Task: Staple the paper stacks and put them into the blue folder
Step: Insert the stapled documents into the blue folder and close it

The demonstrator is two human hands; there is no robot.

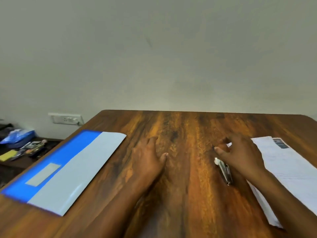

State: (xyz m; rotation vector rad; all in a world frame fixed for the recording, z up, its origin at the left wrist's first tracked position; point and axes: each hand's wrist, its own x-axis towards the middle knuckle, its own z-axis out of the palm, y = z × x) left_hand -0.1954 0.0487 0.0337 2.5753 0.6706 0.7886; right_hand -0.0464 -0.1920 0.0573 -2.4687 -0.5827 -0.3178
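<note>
Nothing looks stapled yet: both hands, left hand [149,157] and right hand [240,155], hover empty, fingers loose, over the worktop [188,194] between blue folder [56,170], stapler [223,170] and paper stacks [288,169].

left grip [148,156] flat, right grip [240,154] spread

Glossy wood-grain table [188,127], shiny metal stapler [225,171], matt paper stacks [288,165], smooth blue folder [56,162]

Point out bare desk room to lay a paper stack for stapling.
Free: the wood between the blue folder and the stapler, beyond the left hand, to the far edge. Crowded: the right side, where the right hand hovers over stapler and paper stacks.
</note>
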